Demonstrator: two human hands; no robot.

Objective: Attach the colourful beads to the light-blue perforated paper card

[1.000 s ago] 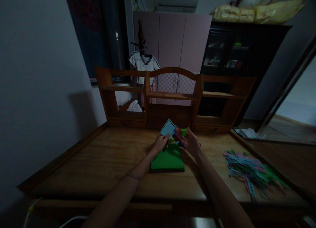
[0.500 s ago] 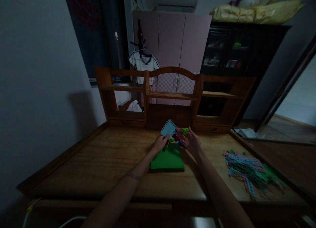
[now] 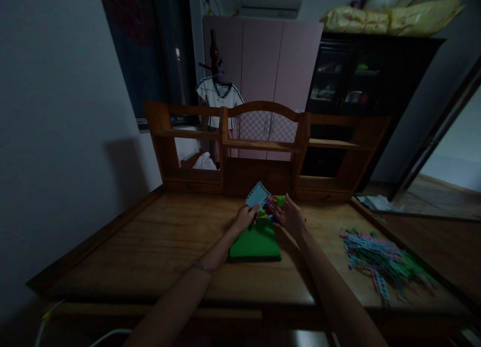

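A white shirt hangs before a wardrobe, seemingly pink.

You're in a home here, a lived-in room: past your wooden surface rises a pink wardrobe, a shirt hanging before its left side, an air conditioner above, a glass-fronted cabinet far right!

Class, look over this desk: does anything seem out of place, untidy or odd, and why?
The strips at the right end of the desk look untidy: they lie in a jumbled heap, pointing many ways, while the green pad lies flat and neat. Nothing looks clearly damaged.
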